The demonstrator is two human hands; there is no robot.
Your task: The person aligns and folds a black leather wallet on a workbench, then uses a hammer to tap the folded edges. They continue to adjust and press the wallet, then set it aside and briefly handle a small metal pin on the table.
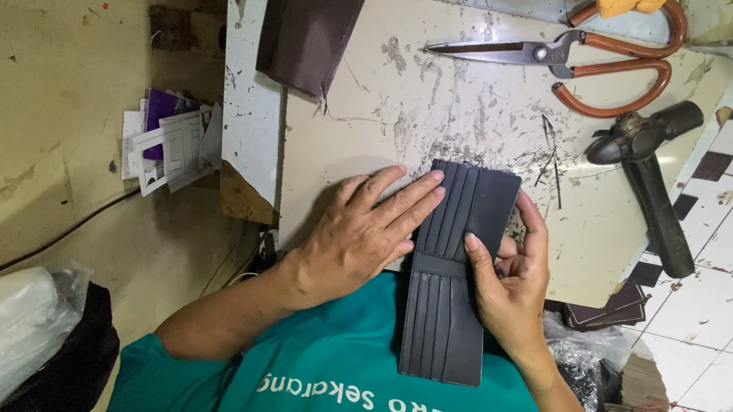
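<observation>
wallet [455, 277] on board [379, 121], scissors [582, 59] beyond, hammer [652, 176] right

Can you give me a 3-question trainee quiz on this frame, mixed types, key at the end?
1. True or false: the left hand lies flat, fingers pressing on the dark wallet.
2. Multiple choice: the scissors with orange handles lie A) under the wallet, B) at the far edge of the work board, above the wallet in the picture, C) on the floor.
3. Fill in: the right hand pinches the wallet's ____ edge.

Key:
1. True; the wallet lies open, card slots up.
2. B; a dark hammer lies just right of them.
3. Right; thumb and fingers grip that side.
</observation>
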